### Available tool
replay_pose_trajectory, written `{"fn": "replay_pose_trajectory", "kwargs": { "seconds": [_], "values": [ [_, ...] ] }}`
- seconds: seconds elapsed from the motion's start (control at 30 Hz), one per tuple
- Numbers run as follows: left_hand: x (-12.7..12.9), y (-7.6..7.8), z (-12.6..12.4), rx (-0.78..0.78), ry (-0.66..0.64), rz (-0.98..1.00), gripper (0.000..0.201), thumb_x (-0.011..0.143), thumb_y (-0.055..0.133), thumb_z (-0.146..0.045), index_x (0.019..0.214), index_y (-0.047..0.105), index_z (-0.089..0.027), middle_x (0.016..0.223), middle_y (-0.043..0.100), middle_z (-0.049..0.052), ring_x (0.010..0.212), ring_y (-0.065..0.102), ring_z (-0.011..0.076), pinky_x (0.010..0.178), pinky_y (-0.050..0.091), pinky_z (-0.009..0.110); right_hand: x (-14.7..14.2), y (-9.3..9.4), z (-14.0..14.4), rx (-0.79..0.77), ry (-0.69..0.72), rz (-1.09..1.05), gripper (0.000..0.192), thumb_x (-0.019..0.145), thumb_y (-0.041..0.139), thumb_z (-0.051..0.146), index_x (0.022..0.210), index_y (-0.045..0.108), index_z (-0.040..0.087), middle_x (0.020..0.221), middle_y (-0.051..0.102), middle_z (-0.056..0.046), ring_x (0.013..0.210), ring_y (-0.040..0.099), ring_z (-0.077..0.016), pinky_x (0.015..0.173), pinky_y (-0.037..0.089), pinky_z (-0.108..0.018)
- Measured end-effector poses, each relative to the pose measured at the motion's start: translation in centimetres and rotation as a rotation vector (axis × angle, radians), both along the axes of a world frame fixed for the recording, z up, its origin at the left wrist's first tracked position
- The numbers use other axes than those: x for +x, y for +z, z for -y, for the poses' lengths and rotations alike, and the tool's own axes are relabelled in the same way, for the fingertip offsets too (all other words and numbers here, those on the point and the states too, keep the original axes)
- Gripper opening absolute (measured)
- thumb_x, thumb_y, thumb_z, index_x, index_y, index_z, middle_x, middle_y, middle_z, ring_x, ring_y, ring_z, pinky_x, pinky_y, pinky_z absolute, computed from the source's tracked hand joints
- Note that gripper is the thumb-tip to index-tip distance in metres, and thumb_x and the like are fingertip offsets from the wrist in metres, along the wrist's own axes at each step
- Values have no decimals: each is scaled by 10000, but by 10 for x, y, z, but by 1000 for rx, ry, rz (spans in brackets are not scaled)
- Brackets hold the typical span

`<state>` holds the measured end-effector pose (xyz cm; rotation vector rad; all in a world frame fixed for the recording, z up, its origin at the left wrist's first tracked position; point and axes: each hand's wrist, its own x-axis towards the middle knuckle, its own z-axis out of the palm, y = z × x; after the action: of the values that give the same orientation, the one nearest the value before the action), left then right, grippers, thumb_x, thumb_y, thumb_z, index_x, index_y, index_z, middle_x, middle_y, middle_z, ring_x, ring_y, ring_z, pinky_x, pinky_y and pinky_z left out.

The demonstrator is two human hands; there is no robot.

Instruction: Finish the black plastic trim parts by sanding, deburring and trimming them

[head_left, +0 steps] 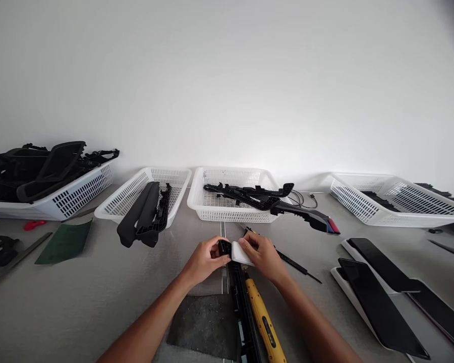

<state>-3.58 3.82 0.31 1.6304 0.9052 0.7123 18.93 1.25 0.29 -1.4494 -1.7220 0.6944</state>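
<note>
A long black plastic trim piece (pixel 239 297) runs from the table's front edge up to my hands. My left hand (pixel 208 259) closes its thumb and fingers around the far end of it. Between the thumb and fingers of my right hand (pixel 263 256) is a white flat pad (pixel 241 253), pressed up against that same end; its material I cannot make out. A yellow electric screwdriver (pixel 264 322) lies along the trim's right side. Under the trim, to its left, spreads a dark square cloth (pixel 204 325).
White baskets with black parts line the wall: a left one (pixel 83 189), a second (pixel 181 181), a middle one (pixel 232 214) and a right one (pixel 386 217). Black panels (pixel 386 310) lie at right, a green sheet (pixel 65 243) at left. A thin black tool (pixel 293 262) rests beyond my right hand.
</note>
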Motion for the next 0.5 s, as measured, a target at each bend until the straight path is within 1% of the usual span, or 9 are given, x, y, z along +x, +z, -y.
{"fn": "replay_pose_trajectory", "kwargs": {
  "seconds": [0.1,0.27,0.43,0.5],
  "values": [
    [1,0,0,-1,44,16,328,903,756,-453,1098,680,-200,774,611,-22,699,534,166,634,376,268,-2,0,1,-11,27,16,446,1020,525,551,728,554,215,683,593,8,651,522,-161,614,345,-274],
    [1,0,2,8,27,-9,331,875,764,-421,1114,660,-217,769,637,-29,697,571,175,638,414,267,-4,0,1,-1,-40,25,434,1051,462,547,767,529,224,694,589,0,642,503,-167,608,324,-285],
    [2,-1,0,21,78,9,323,900,730,-458,1094,646,-214,782,645,-21,706,579,177,646,412,271,-7,2,4,-1,74,30,426,1026,522,524,723,510,225,671,556,20,646,503,-157,618,346,-275],
    [1,-1,0,23,70,9,330,893,741,-456,1097,649,-214,784,637,-23,701,565,172,641,401,270,-6,0,3,0,50,22,428,1031,516,531,730,513,226,671,551,17,645,498,-160,609,338,-277]
  ]
}}
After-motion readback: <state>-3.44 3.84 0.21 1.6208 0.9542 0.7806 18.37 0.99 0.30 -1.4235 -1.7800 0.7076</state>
